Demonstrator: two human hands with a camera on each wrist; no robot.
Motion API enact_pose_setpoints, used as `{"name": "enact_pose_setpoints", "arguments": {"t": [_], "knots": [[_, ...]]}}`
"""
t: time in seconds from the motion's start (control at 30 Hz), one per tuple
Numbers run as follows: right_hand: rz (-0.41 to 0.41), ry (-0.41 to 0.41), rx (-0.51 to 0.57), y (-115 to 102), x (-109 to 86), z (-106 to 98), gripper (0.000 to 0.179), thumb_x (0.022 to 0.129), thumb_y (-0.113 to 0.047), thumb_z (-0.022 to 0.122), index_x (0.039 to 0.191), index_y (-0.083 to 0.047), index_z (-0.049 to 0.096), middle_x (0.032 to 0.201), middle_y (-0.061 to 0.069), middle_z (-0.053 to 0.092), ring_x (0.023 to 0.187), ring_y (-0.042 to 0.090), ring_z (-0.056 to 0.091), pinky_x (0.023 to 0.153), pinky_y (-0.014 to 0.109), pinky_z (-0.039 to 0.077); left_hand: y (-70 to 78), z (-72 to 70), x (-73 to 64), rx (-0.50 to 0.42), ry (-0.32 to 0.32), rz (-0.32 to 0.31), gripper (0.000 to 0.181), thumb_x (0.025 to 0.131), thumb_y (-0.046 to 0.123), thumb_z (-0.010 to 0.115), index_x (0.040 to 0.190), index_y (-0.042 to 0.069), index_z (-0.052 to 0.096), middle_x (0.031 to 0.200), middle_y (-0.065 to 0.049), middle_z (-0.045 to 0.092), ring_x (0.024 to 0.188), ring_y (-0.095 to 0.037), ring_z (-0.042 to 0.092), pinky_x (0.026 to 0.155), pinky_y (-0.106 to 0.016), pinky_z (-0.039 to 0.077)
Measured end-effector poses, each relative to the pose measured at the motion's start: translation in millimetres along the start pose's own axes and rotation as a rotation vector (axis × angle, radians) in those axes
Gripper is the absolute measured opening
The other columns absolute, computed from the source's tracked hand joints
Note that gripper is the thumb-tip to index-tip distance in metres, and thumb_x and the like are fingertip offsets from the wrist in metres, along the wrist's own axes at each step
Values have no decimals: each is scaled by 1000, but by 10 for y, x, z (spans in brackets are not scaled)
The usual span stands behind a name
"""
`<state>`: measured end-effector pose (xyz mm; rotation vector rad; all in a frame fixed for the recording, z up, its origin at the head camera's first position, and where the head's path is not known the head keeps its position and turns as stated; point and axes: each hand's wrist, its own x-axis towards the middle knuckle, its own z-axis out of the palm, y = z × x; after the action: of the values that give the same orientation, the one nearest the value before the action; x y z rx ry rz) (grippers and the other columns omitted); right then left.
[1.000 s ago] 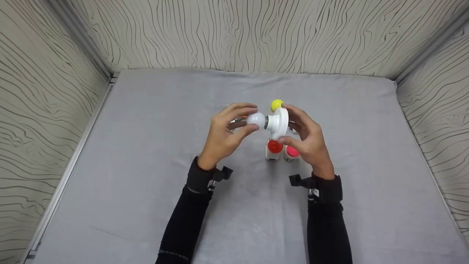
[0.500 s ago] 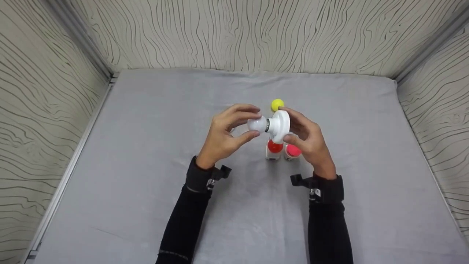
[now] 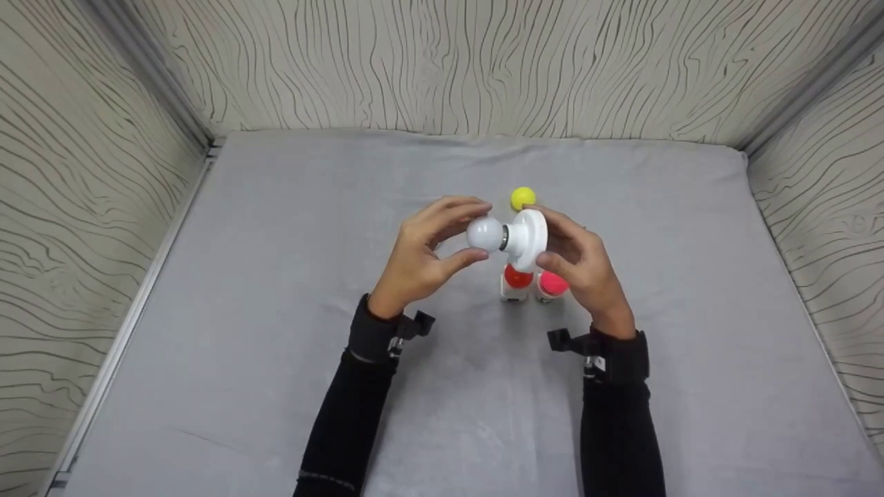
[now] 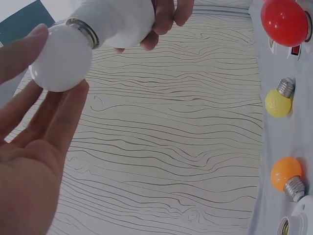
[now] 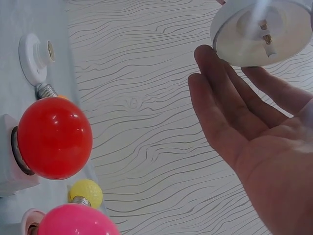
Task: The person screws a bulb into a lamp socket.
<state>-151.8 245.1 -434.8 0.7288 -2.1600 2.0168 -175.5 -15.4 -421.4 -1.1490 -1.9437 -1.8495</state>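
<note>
My left hand [image 3: 421, 252] holds a round white light bulb [image 3: 485, 235] between thumb and fingers. The bulb's metal screw base sits in the mouth of a white lamp socket [image 3: 530, 238], with a strip of metal showing between them. My right hand [image 3: 583, 259] grips the socket by its round base, thumb on the near side. Bulb and socket lie sideways, held above the table. In the left wrist view the fingertips [image 4: 73, 93] touch the bulb's glass. The right wrist view looks into the socket's hollow underside [image 5: 264, 34], where metal contacts show.
Below the hands, a red bulb [image 3: 518, 276] sits in a square white holder, beside a pink bulb [image 3: 553, 283] in another holder. A yellow bulb [image 3: 523, 199] lies farther back. An orange bulb [image 4: 286, 174] lies near another round white socket [image 5: 33, 58] on the grey cloth.
The bulb and socket have moved slightly nearer and to the right with both hands. The left fingers have shifted a little on the bulb.
</note>
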Motion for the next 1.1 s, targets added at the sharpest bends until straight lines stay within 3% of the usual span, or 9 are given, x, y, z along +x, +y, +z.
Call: {"name": "enact_pose_setpoints", "arguments": {"t": [0.2,0.37,0.6,0.8,0.97,1.1], "knots": [[7,15,-6,-5,1,-6,63,96,-3,74,153,9,49,142,-10,69,130,7,67,111,20,56,5,-13,5,64,-4,-7,44,89,6,85,131,-1,73,134,-21,68,124,-29,70,105,-34,64],[7,40,-35,-30,12,-1,64,92,8,71,153,5,51,142,-6,68,127,10,67,111,21,57,35,-25,9,131,2,-78,44,91,16,85,132,6,74,135,-16,69,120,-24,72,93,-28,67],[2,75,-63,-30,4,7,70,87,13,74,152,5,51,144,2,66,124,11,67,109,19,57,88,18,7,91,12,-153,45,91,9,84,134,3,72,136,-17,68,119,-26,72,90,-29,68],[-20,67,-66,-44,4,26,73,84,13,77,152,6,51,144,6,66,125,11,66,108,20,57,120,90,10,59,98,-183,36,94,17,82,127,3,75,132,-15,70,114,-23,73,89,-31,69],[-21,57,-66,-58,14,40,76,82,15,78,152,6,50,142,-7,67,126,10,66,110,21,57,115,135,14,92,176,-175,28,95,19,81,119,5,78,125,-14,72,111,-20,75,89,-30,68],[-15,54,-72,-61,18,41,77,82,15,78,153,5,50,142,-10,67,127,10,66,110,20,56,111,139,11,95,182,-152,26,93,17,83,116,5,78,123,-14,73,110,-20,76,91,-31,68]]}}
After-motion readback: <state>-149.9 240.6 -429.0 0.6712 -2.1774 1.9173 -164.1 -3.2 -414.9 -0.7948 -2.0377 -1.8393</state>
